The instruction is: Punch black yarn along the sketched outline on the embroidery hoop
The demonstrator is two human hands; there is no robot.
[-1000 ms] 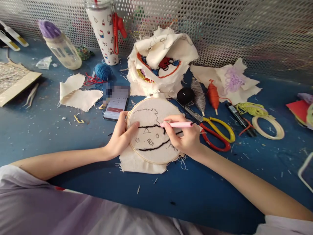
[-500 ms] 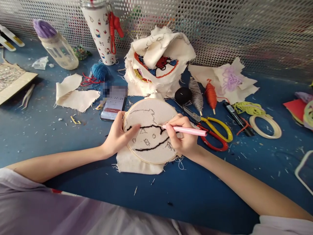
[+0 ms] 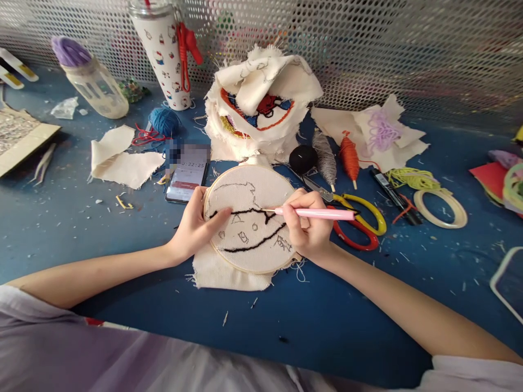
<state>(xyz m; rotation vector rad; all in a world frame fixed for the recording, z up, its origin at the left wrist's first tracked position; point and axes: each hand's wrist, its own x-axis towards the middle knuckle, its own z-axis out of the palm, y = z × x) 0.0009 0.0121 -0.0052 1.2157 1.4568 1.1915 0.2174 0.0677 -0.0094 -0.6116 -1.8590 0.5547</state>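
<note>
A round embroidery hoop [image 3: 253, 261] stretches cream cloth that carries a pencilled drawing and thick black yarn lines. My left hand [image 3: 198, 226] grips the hoop's left edge, thumb lying on the cloth and the other fingers hidden beneath. Pinched in my right hand [image 3: 308, 226] is a pink punch needle [image 3: 327, 214], held nearly level. Its thin metal tip points left and meets the cloth beside the upper black line. Loose cloth hangs out below the hoop, with white thread ends at its lower right.
Right of the hoop lie scissors [image 3: 362, 215], a black yarn ball [image 3: 303, 158], grey yarn [image 3: 324, 158], orange yarn [image 3: 349, 158], a marker [image 3: 394, 196] and a smaller hoop [image 3: 440, 208]. A phone [image 3: 188, 174] is at left. Behind stand stacked embroidered cloths [image 3: 257, 141] and a tumbler [image 3: 163, 60].
The punch needle has tipped flatter, its pink handle reaching further right. My left hand keeps its hold on the hoop. The whole view has shifted slightly.
</note>
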